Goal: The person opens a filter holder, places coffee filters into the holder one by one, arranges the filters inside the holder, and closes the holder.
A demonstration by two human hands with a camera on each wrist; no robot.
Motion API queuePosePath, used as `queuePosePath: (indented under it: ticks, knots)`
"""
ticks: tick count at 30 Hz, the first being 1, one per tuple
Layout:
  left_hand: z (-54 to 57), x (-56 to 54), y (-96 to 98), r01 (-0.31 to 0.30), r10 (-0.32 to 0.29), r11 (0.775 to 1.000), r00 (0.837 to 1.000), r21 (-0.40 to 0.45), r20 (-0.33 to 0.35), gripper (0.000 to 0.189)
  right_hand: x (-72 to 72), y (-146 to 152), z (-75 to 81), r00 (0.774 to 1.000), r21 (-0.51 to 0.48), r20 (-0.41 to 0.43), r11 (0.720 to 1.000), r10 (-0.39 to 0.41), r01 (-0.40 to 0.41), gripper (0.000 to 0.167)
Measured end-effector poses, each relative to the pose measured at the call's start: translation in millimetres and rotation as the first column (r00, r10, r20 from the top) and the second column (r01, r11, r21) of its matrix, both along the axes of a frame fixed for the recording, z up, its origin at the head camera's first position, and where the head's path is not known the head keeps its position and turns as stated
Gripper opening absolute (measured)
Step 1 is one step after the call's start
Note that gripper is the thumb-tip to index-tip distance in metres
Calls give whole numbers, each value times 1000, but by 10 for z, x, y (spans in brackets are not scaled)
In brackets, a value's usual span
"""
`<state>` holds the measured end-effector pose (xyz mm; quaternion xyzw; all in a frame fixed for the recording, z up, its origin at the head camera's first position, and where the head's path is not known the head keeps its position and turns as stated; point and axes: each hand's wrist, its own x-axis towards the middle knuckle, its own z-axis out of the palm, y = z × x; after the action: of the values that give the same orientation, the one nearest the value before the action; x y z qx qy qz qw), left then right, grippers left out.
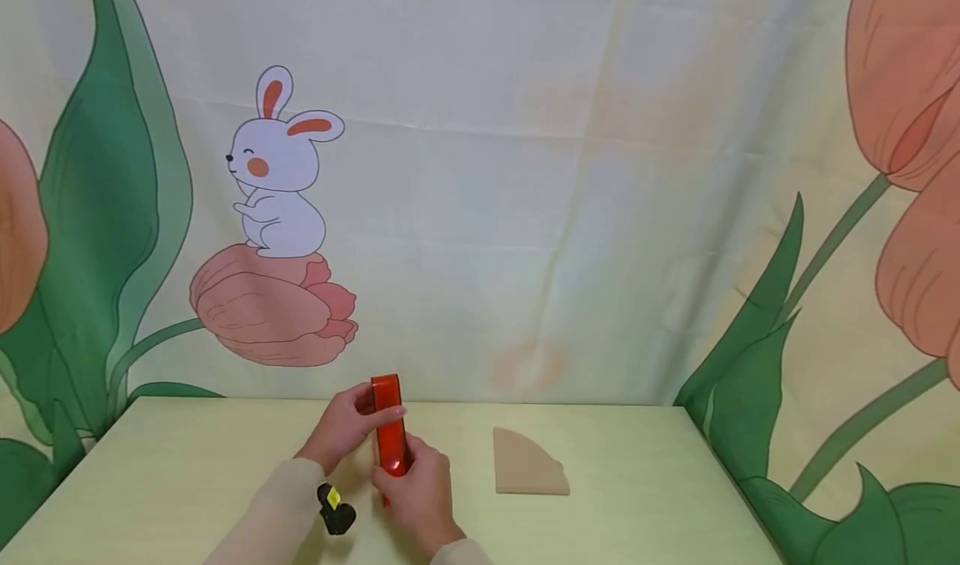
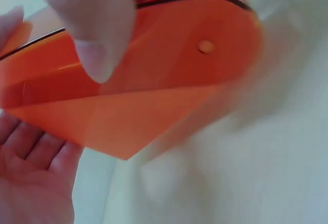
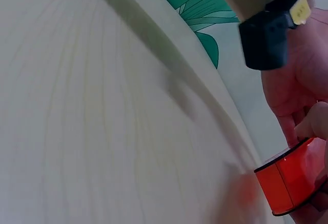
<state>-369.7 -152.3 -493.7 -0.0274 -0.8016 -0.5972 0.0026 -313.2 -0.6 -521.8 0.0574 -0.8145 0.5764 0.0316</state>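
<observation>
Clamped by the left hand (image 1: 347, 428) at its far end and the right hand (image 1: 423, 490) nearer, a glossy red case (image 1: 389, 432) is held over the table (image 1: 652, 482), left of a tan wedge (image 1: 527, 467). Were either grip loosened, it could be dropped.

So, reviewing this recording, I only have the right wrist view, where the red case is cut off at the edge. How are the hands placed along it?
Observer: In the head view, the left hand grips the upper part of the red case and the right hand the lower.
Operator: Any mark on its side?
Observer: Yes, the left wrist view shows a small round spot there; I can't tell whether it's a hole or a stud.
Operator: And what else lies on the table?
Observer: The head view shows a flat tan piece with one curved edge, lying on the table to the right of the hands.
</observation>
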Motion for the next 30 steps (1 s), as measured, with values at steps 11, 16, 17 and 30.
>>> queuePosePath:
  ticks: [11, 16, 17, 30]
  knots:
    - [96, 300, 0, 28, -31, 997, 999, -70, -32, 71, 115, 277, 69, 992, 33, -110, 998, 63, -59, 34]
    - [70, 449, -14, 49, -55, 997, 994, -65, -92, 67, 153, 396, 112, 990, 66, -123, 996, 63, -55, 33]
    - [64, 478, -16, 54, -61, 996, 993, -64, -103, 67, 155, 417, 118, 990, 73, -128, 996, 64, -55, 34]
    - [50, 806, -77, 218, -221, 975, 966, -38, -135, 65, 154, 840, 189, 950, 63, -27, 949, 311, -309, 37]
